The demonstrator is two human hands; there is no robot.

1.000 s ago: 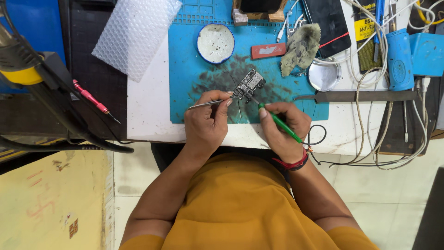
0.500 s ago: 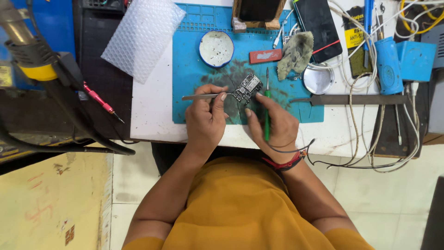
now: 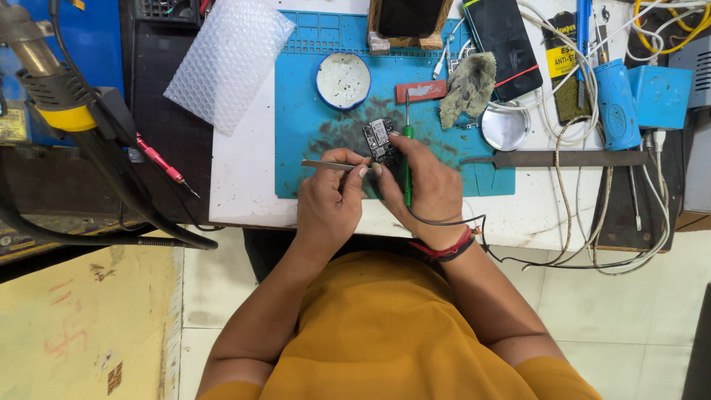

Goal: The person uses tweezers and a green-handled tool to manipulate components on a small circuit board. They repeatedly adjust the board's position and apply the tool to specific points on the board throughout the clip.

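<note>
1. White surface (image 3: 244,185) seen from above, carrying a blue work mat (image 3: 311,155) with dark smudges at its centre; pale floor tiles below.
2. Small dark circuit board (image 3: 380,140) lies on the mat, between the two hands and just beyond the fingertips.
3. Left hand (image 3: 329,200) is closed on metal tweezers (image 3: 329,165), which lie roughly level with their free end pointing left.
4. Right hand (image 3: 428,185) is closed round a green-handled tool (image 3: 406,159), held upright in the view, its thin tip reaching past the board's right edge.
5. Hands are close together, thumbs nearly touching beside the board.
6. Further back on the mat: round white dish (image 3: 343,80), red flat piece (image 3: 421,91), grey rag (image 3: 468,87). Bubble wrap (image 3: 228,59) overlaps the mat's left corner.
</note>
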